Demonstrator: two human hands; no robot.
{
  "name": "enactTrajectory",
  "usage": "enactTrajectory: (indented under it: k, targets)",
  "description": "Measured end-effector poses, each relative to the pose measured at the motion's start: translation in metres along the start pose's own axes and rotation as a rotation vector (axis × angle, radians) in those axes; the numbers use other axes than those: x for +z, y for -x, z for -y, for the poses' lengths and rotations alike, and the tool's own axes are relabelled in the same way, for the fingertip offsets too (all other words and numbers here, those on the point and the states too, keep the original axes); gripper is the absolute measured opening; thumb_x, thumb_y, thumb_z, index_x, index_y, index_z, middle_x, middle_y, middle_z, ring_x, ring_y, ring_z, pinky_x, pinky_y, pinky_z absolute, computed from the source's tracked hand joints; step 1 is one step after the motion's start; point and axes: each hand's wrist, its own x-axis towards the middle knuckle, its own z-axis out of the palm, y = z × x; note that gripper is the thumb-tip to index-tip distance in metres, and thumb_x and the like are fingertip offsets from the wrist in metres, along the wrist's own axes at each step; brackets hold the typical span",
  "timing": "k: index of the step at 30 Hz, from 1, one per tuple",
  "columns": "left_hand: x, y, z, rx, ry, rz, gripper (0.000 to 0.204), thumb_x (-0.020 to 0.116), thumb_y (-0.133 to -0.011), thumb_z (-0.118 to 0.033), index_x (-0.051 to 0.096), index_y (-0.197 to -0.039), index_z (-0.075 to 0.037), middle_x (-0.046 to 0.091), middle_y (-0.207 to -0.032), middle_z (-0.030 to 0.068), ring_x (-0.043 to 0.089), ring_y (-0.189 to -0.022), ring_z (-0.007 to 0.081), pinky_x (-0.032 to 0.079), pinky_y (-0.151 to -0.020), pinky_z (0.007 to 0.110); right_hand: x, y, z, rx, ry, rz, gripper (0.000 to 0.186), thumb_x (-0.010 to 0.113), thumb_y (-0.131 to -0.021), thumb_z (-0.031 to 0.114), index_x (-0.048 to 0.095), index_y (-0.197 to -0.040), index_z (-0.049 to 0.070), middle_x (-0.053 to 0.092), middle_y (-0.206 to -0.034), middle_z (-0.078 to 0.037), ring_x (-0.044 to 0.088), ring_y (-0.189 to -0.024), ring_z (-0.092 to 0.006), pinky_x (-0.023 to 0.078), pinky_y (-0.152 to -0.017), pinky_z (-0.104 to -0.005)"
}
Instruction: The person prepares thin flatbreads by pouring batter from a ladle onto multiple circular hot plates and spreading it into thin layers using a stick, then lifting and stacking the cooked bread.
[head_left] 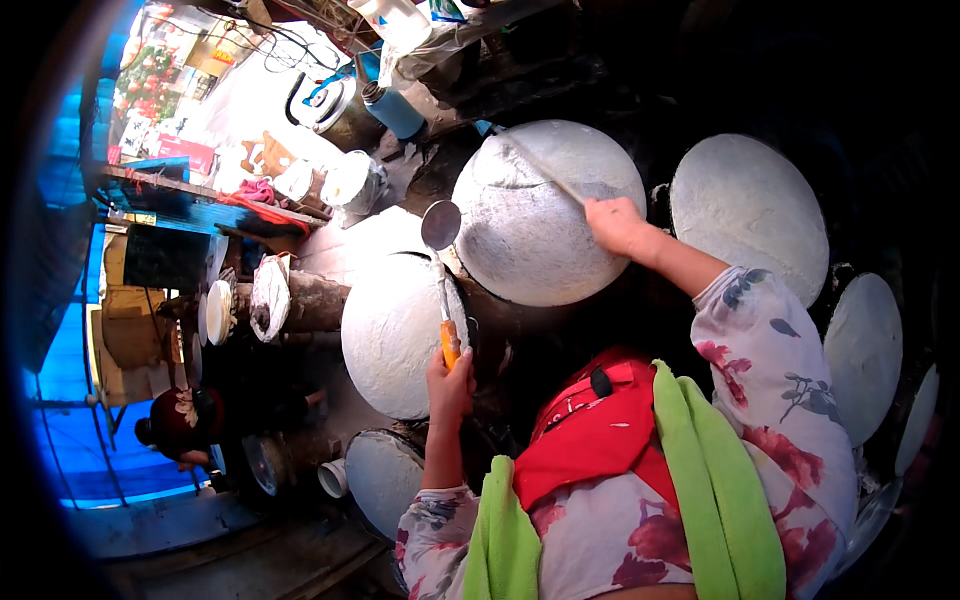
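Note:
My left hand (448,385) is closed on an orange-handled tool (450,340), whose pale shaft runs up toward a dark round disc (441,225) at the edge of the left white-coated griddle (385,345). My right hand (615,225) grips a long thin stick (545,172) with a blue tip, lying across the upper middle griddle (545,250). That griddle carries a thin white layer, with a curved fold or edge under the stick. Another coated griddle (748,220) is at the right.
More round griddles (862,355) line the right and bottom. A kettle (330,105), blue flask (398,113) and wrapped containers (350,185) stand upper left. A wooden rail (170,183) runs across the left. Another person in dark clothing (200,425) bends at the lower left.

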Motion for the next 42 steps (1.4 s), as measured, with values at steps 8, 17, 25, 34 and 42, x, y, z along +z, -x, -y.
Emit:
enactTrajectory:
  k: [8, 17, 25, 34, 42]
  targets:
    - [-0.006, 0.027, 0.000, -0.132, 0.106, -0.021, 0.019, 0.060, -0.091, -0.017, 0.050, -0.103, -0.007, 0.047, -0.065, -0.0012, 0.043, -0.046, 0.0077, 0.035, -0.040, 0.023, -0.027, -0.014, -0.020, 0.053, -0.061, -0.081, 0.016, 0.051, -0.078, 0.006, 0.060, -0.090, 0.000, 0.067, -0.082, -0.020, 0.067, -0.079, -0.0343, 0.053, -0.069, -0.0425]
    - [-0.013, 0.041, 0.026, -0.160, 0.200, -0.090, 0.026, 0.056, -0.094, -0.021, 0.051, -0.115, -0.007, 0.048, -0.064, 0.0012, 0.042, -0.042, 0.0103, 0.035, -0.038, 0.023, -0.030, 0.019, 0.015, -0.206, -0.019, 0.131, 0.014, 0.050, -0.079, 0.007, 0.056, -0.089, 0.000, 0.066, -0.079, -0.021, 0.066, -0.076, -0.0367, 0.052, -0.068, -0.0446]
    - [-0.007, 0.042, 0.015, -0.178, 0.235, -0.090, 0.025, 0.055, -0.095, -0.022, 0.051, -0.115, -0.007, 0.047, -0.064, 0.0012, 0.042, -0.043, 0.0102, 0.035, -0.038, 0.023, -0.014, -0.016, -0.001, -0.337, 0.058, 0.123, 0.011, 0.051, -0.079, 0.008, 0.056, -0.084, 0.000, 0.066, -0.078, -0.020, 0.066, -0.076, -0.0370, 0.052, -0.067, -0.0440]
    - [0.001, 0.061, 0.017, -0.197, 0.305, -0.115, 0.026, 0.055, -0.095, -0.021, 0.050, -0.115, -0.005, 0.047, -0.065, 0.0016, 0.042, -0.043, 0.0105, 0.036, -0.040, 0.023, -0.027, -0.033, -0.011, -0.145, -0.008, 0.028, 0.015, 0.051, -0.080, 0.009, 0.056, -0.092, 0.001, 0.067, -0.080, -0.018, 0.067, -0.075, -0.0345, 0.053, -0.066, -0.0430]
    - [0.001, 0.074, 0.028, -0.232, 0.306, -0.144, 0.025, 0.057, -0.094, -0.021, 0.050, -0.113, -0.006, 0.049, -0.065, 0.0013, 0.044, -0.044, 0.0100, 0.036, -0.038, 0.023, -0.025, 0.035, -0.012, -0.482, 0.068, 0.258, 0.013, 0.053, -0.080, 0.009, 0.054, -0.090, 0.001, 0.065, -0.073, -0.017, 0.066, -0.072, -0.0348, 0.052, -0.064, -0.0455]
